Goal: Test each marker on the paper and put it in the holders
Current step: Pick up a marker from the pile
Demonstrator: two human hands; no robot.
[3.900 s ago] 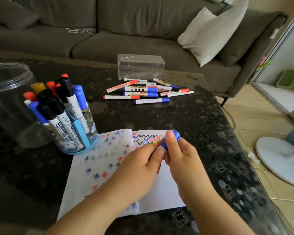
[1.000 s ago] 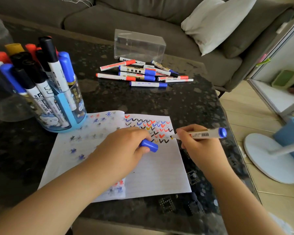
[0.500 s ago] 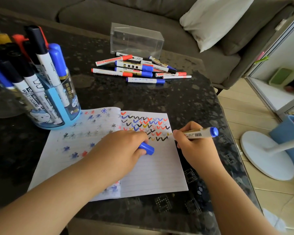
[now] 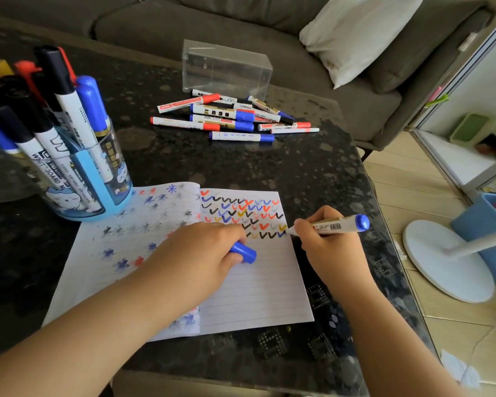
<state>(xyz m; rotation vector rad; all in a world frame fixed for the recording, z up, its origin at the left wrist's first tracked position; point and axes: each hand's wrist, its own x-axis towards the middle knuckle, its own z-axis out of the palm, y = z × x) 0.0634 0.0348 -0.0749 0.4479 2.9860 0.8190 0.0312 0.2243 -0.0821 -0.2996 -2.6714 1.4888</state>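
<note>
Blue marker under test, tip at the paper's right edge.
Right hand (image 4: 331, 247) pinches marker (image 4: 337, 225), long axis lying left-right, nib toward left hand (image 4: 204, 253), which grips cap (image 4: 243, 252) on paper (image 4: 249, 293). Cap sits just left of nib; holder (image 4: 92, 179) far left, nearer the left hand.

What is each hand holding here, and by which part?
Right hand pinches the marker on its barrel, near the tip. Left hand grips the blue cap by one end.
</note>
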